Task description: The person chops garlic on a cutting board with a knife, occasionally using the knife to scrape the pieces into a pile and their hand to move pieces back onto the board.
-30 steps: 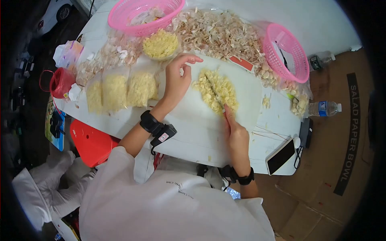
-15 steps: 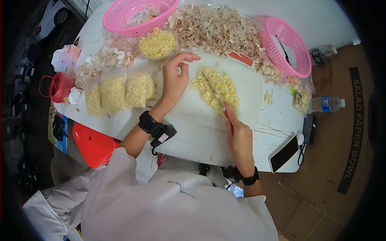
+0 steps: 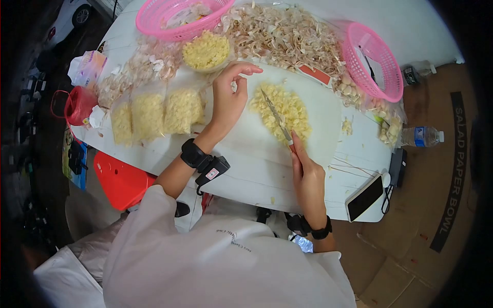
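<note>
My right hand (image 3: 309,179) grips the handle of a knife (image 3: 278,117), its blade pointing up and left over chopped garlic (image 3: 290,110). The garlic lies in a loose heap on a white cutting board (image 3: 321,146). Left of the heap, my left hand (image 3: 229,97) is raised over the board's left side, empty, fingers curved and thumb apart. Just beyond it stands a bowl full of chopped garlic (image 3: 206,51). Several clear bags of chopped garlic (image 3: 149,115) lie to the left of my left wrist.
Garlic skins (image 3: 280,33) are piled behind the board. Pink baskets (image 3: 377,84) stand at the back left and right. Whole cloves (image 3: 390,131), a water bottle (image 3: 421,136) and a phone (image 3: 365,197) are at the right. A red stool (image 3: 120,179) is lower left.
The knife blade has lifted slightly off the garlic, showing more of its face. The whole view has shifted a little; my left hand keeps its curved shape.
</note>
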